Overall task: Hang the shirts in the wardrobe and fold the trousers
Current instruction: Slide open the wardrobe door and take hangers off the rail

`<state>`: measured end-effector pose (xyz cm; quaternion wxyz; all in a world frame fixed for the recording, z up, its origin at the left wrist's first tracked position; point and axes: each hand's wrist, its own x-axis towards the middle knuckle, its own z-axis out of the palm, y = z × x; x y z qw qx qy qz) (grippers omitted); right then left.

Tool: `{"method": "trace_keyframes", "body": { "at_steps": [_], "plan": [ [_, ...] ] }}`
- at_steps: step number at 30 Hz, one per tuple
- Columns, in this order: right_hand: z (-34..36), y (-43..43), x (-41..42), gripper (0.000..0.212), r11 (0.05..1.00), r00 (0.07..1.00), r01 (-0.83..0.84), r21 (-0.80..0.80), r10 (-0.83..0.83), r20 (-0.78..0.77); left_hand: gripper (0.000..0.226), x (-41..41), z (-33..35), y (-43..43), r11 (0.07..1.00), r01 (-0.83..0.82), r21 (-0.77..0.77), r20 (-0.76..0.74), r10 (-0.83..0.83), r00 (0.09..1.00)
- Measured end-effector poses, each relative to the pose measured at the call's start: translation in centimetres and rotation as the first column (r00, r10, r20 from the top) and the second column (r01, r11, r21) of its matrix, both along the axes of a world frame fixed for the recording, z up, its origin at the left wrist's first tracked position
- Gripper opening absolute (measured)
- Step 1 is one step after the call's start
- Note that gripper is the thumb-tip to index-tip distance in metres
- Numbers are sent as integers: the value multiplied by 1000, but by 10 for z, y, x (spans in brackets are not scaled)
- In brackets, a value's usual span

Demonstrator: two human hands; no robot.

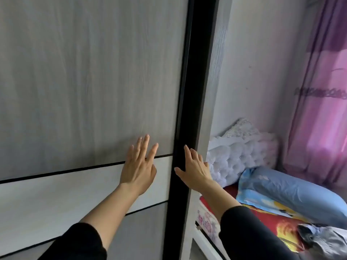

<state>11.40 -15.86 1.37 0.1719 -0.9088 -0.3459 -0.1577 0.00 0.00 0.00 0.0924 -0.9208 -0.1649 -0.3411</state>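
The wardrobe's sliding door (84, 81) fills the left of the view, grey wood grain with a white band across it and a black frame edge (189, 91). My left hand (139, 166) lies flat on the door panel with straight fingers, just left of the frame. My right hand (193, 169) touches the black frame edge with its fingers spread. A grey and dark garment (323, 239) lies crumpled on the bed at the lower right. The inside of the wardrobe is hidden behind the door.
A bed (277, 224) with a bright printed cover stands to the right of the wardrobe. On it lie a blue pillow (289, 192) and a white tufted cushion (238, 152). Purple curtains (319, 109) hang at the far right.
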Motion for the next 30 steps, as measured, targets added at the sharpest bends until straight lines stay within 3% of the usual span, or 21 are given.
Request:
{"method": "trace_keyframes", "body": {
  "at_steps": [5, 10, 14, 23, 30],
  "plan": [
    [0, 39, 27, 102, 958, 979, -186, 218, 164, 117, 72, 8, -9, 34, 948, -52, 313, 142, 7, 990],
    [-6, 68, 32, 125, 874, 970, -225, 431, 243, 13, 62, 9, -24, 65, 898, -136, 419, 170, 69, 983],
    [-7, 80, 32, 132, 856, 972, -230, 464, 221, 74, 59, 3, -25, 77, 863, -145, 483, 186, 61, 981],
    [-8, 95, 6, 123, 841, 924, -380, 385, 329, 194, 57, -43, -27, 93, 858, -214, 467, 209, 128, 970],
    [-8, 132, -39, 108, 761, 832, -545, 352, 438, 340, 64, -93, -36, 102, 909, -346, 231, 248, 289, 925]
  ]
}}
